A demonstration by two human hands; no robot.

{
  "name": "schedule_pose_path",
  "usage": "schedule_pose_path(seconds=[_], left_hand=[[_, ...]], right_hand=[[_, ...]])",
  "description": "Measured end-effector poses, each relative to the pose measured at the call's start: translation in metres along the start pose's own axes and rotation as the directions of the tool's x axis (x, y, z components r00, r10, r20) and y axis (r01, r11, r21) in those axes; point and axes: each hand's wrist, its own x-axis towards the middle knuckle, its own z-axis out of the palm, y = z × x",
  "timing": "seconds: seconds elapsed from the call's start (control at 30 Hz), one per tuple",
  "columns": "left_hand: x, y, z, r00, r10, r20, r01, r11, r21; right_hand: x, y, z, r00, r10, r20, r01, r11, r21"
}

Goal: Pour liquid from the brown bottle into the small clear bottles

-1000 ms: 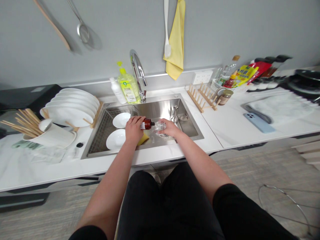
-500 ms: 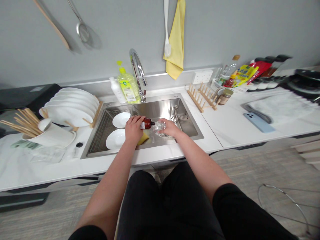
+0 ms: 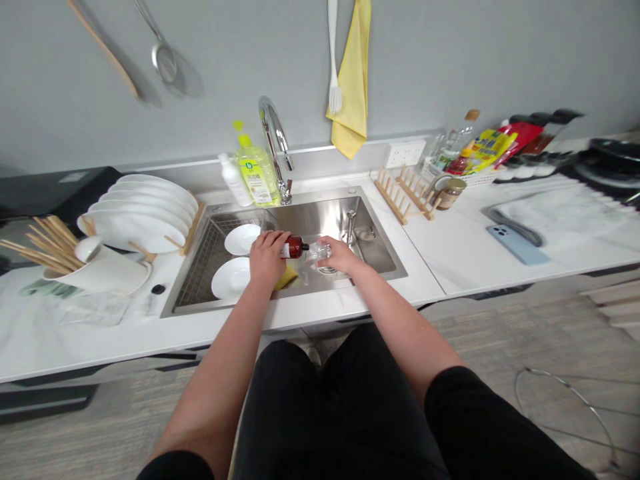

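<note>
Our left hand (image 3: 269,257) is gripping a red-brown bottle (image 3: 296,247) sideways at center frame, its tip facing a clear glass (image 3: 321,253) our right hand (image 3: 339,255) is holding, contents unclear. White dishes (image 3: 231,279) are sitting left in the sink (image 3: 380,230), open room running toward its right rim. Far left, a white container (image 3: 110,277) is holding chopsticks (image 3: 53,247).

The left hand (image 3: 269,257) hides part of the bottle (image 3: 296,247) — its label (image 3: 285,251) unreadably small — and the top edge crops the towel (image 3: 352,90).
</note>
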Motion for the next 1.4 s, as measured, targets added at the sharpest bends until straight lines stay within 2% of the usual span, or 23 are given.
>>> schedule_pose_path(seconds=[0.77, 1.4], left_hand=[[-0.0014, 0.0000, -0.0023, 1.000, 0.008, 0.007, -0.008, 1.000, 0.000], [-0.0021, 0.0015, -0.0031, 1.000, -0.007, 0.003, 0.007, 1.000, -0.020]], right_hand=[[0.0024, 0.0043, -0.0004, 0.999, 0.007, 0.046, -0.010, 0.998, 0.064], [0.0025, 0.0058, -0.0001, 0.999, 0.009, 0.031, -0.010, 0.998, 0.059]])
